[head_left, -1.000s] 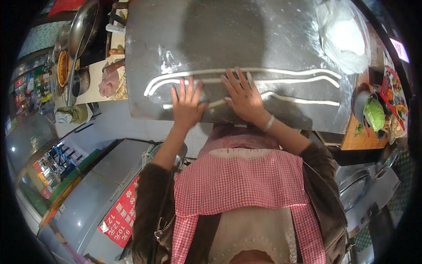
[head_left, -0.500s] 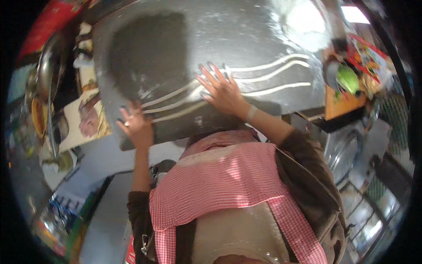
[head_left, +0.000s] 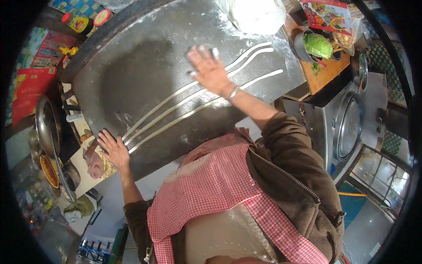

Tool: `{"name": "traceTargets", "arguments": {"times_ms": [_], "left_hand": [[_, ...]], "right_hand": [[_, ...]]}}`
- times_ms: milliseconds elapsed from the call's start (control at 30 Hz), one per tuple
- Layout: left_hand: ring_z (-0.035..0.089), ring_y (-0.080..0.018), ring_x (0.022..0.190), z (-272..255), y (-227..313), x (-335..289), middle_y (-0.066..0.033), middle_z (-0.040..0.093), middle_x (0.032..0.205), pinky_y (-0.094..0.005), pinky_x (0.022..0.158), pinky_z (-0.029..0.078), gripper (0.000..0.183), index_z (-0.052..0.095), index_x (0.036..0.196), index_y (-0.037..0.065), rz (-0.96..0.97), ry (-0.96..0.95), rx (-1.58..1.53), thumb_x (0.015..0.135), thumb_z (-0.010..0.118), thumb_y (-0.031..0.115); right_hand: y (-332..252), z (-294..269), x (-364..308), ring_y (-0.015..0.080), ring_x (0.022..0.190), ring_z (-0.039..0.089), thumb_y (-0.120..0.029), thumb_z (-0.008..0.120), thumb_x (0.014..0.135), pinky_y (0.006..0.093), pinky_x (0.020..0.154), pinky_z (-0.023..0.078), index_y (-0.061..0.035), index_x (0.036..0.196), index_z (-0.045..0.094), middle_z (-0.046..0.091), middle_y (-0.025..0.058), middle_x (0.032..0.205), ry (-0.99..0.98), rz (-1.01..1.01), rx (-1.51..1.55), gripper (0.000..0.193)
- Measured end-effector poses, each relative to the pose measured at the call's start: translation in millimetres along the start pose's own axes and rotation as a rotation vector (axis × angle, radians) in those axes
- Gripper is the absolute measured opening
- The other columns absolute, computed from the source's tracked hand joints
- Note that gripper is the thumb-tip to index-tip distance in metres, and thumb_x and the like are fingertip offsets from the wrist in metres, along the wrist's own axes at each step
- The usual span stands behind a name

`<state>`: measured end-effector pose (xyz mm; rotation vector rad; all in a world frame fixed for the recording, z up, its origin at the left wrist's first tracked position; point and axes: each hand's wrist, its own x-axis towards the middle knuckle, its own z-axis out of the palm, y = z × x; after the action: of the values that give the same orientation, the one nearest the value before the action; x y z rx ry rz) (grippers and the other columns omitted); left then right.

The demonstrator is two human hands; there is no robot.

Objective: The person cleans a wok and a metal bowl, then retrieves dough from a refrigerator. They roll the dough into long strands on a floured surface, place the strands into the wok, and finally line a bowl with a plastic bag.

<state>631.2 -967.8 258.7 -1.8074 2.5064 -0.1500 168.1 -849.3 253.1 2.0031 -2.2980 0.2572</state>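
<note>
Three long, thin ropes of white dough (head_left: 257, 78) lie side by side across a dark, floury worktop (head_left: 176, 149). They slant from my left hand up to the far right, and the two far ropes run close together at their right ends. My left hand (head_left: 115, 152) is flat at the left edge, fingers spread, beside the ropes' left ends. My right hand (head_left: 209, 72) is over the middle of the far ropes with fingers stretched out, slightly blurred. It covers part of them, and I cannot tell whether it touches them. Neither hand grips anything.
At the far side is a white plastic-looking bundle (head_left: 255, 15). Right of the worktop, a green cabbage (head_left: 317, 45) sits in a pot on a wooden board (head_left: 323, 81). Pans (head_left: 46, 125) stand at the left, below a red box (head_left: 30, 94). Jars (head_left: 79, 24) stand far left.
My view has turned and shifted. My right hand has moved away from the nearest rope, toward the far ropes. My left hand has slid left, off the rope ends.
</note>
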Motion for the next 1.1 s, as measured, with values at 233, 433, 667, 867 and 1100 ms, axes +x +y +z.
{"name": "traceTargets", "arguments": {"times_ms": [233,433,667,867,1100], "left_hand": [[0.013,-0.0370,0.159,-10.5,83.1,-37.4,-0.0161,0.015,0.172,-0.0632,0.124,0.011,0.080,0.021,0.165,0.009,0.279,0.019,-0.194,0.098,0.056,0.037],[0.015,-0.0363,0.159,-28.6,255.8,33.1,-0.0136,0.019,0.172,-0.0633,0.124,0.006,0.086,0.027,0.163,0.009,0.514,0.052,-0.297,0.094,0.063,0.044],[0.014,-0.0382,0.158,-28.7,285.8,-27.7,-0.0115,0.018,0.172,-0.0641,0.124,0.006,0.084,0.027,0.163,0.012,0.596,-0.238,-0.207,0.095,0.061,0.049],[0.013,-0.0383,0.158,-52.7,331.9,7.4,-0.0160,0.016,0.172,-0.0618,0.125,0.007,0.092,0.025,0.164,0.009,0.558,-0.263,-0.171,0.090,0.071,0.037],[0.011,-0.0318,0.160,-73.3,373.7,-16.5,-0.0097,0.014,0.173,-0.0578,0.127,0.009,0.091,0.022,0.165,0.016,0.374,-0.406,0.220,0.092,0.069,0.045]], "right_hand": [[49.4,-33.4,-92.2,0.0312,0.158,0.018,-0.045,0.051,0.103,0.0541,0.127,0.015,-0.0184,0.164,0.026,0.019,0.0076,0.172,-0.219,0.081,0.151,0.071],[142.7,-25.7,-50.7,0.0302,0.158,0.018,-0.048,0.050,0.102,0.0513,0.128,0.014,-0.0172,0.163,0.028,0.020,0.0069,0.172,-0.077,0.154,0.021,0.072],[185.3,-67.3,-153.1,0.0305,0.158,0.018,-0.047,0.051,0.102,0.0539,0.126,0.018,-0.0191,0.164,0.025,0.018,0.0056,0.173,-0.338,0.264,-0.004,0.073],[225.5,-51.7,-121.1,0.0336,0.157,0.020,-0.040,0.060,0.095,0.0527,0.126,0.019,-0.0164,0.165,0.023,0.018,0.0093,0.172,-0.254,0.282,0.137,0.082],[251.2,-38.1,-152.6,0.0298,0.157,0.022,-0.053,0.058,0.096,0.0553,0.126,0.019,-0.0140,0.159,0.037,0.024,0.0079,0.170,-0.147,0.250,0.166,0.077]]}}
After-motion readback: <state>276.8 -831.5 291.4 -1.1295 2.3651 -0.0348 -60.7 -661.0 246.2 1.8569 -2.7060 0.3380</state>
